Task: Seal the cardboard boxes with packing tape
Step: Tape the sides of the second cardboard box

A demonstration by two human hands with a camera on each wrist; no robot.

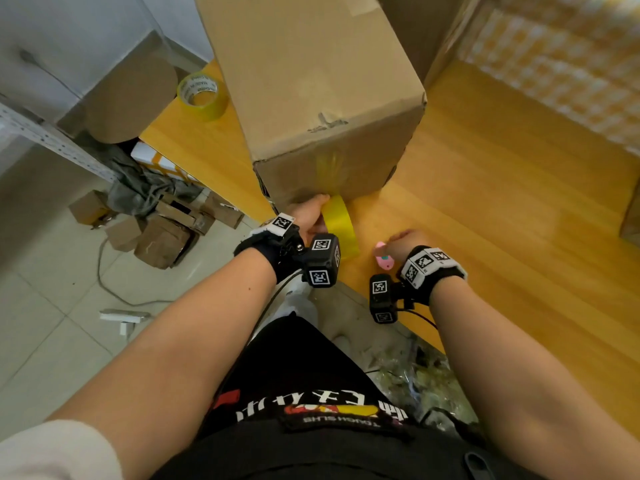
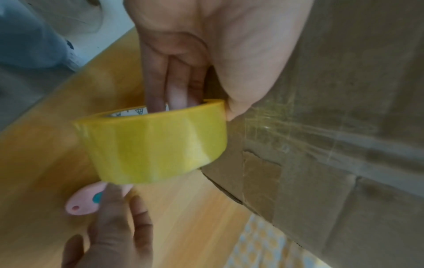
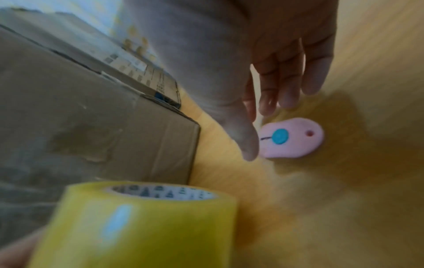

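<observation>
One roll (image 1: 338, 226), gripped by our left hand (image 1: 309, 216) against the box (image 1: 311, 81); our right hand (image 1: 403, 242), fingers loose, reaches the cutter (image 1: 383, 260): keep tape taut, cut cleanly.

box (image 1: 311, 81) on table (image 1: 502, 202); tape roll (image 1: 341, 225) before it, cutter (image 1: 383, 257) right of roll

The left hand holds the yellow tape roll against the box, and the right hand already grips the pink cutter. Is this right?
Not quite. The right hand does not grip the pink cutter; its fingers are open just above it, as the right wrist view shows. The left hand does hold the yellow tape roll against the box.
</observation>
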